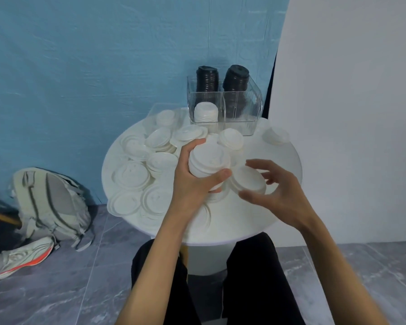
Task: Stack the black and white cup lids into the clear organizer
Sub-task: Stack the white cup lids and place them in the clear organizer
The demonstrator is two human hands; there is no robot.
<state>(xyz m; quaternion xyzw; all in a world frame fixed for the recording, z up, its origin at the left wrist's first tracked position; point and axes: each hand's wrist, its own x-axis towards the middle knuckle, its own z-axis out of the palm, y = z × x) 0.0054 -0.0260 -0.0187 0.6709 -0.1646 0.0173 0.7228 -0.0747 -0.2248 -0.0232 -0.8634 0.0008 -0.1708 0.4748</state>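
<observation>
Many loose white lids [136,174] are lying across the table [279,207] at left. My left hand [192,184] is gripping a white lid stack [209,161], fingers curled around it. My right hand [281,191] is hovering beside it, fingers spread. Behind, the clear organizer [223,103] is holding black lids [236,77].

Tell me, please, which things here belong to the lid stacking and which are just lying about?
Job:
clear ribbed plastic organizer
tall black lid stacks
loose white plastic lids
white lid stack, gripped by left hand
right hand

Lying about:
grey backpack
white-and-orange sneaker
</observation>
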